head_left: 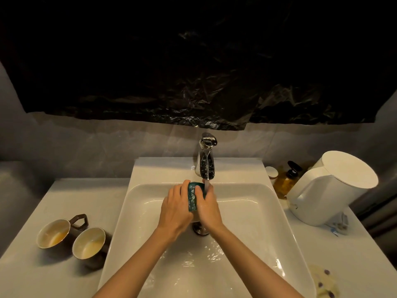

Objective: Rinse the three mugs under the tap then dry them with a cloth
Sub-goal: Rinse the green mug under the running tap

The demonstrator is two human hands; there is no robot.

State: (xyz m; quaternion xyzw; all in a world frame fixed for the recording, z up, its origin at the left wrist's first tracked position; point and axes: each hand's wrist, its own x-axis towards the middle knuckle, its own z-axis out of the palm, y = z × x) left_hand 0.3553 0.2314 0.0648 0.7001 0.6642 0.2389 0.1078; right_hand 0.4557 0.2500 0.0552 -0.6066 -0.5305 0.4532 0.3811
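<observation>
under the running tap [206, 162] both hands [175, 208] [209, 208] grip a teal mug [193, 196], two brown mugs [53, 233] [89, 243] left, white bin [328, 190] right.

Your hands, the left hand [175, 208] and the right hand [209, 208], grip the held mug [193, 195] between them over the sink [247, 233], just before the tap [205, 160] at its back rim. On the desk [75, 196] left of the sink sit the outer mug [53, 233] and the inner mug [89, 243], side by side. On the right, a pump bottle [286, 179] and a jar [271, 172] stand beside a lidded container [328, 188], and a cloth [324, 280] lies at the near corner.
</observation>
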